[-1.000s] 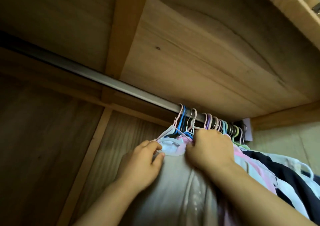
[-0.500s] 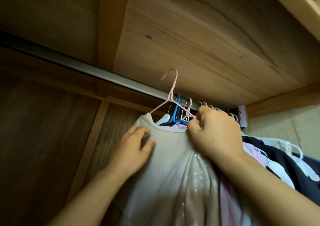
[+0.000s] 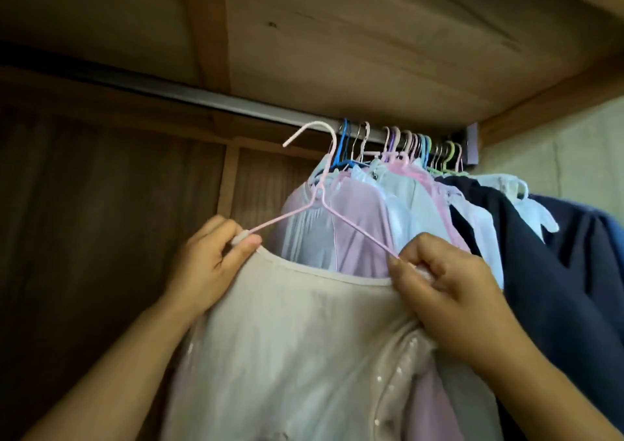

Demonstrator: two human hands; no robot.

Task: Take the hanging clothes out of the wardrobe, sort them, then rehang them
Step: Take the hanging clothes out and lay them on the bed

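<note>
Beige top (image 3: 304, 332) on its pink wire hanger (image 3: 320, 200) hangs clear of the rail (image 3: 236, 106), left hand (image 3: 206, 261) and right hand (image 3: 449, 288) pinching its shoulders; the removal step seems underway, next drawing it out of the wardrobe.

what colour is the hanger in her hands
Pale pink hanger, clearest in the head view.

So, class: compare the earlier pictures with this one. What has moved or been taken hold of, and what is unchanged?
The pink hanger with the beige top has come off the rail; its hook is now free, in front of and below the rail. The left hand, earlier resting on the fabric, now pinches the hanger's left shoulder; the right hand still grips the right shoulder. The other clothes remain hanging.
</note>
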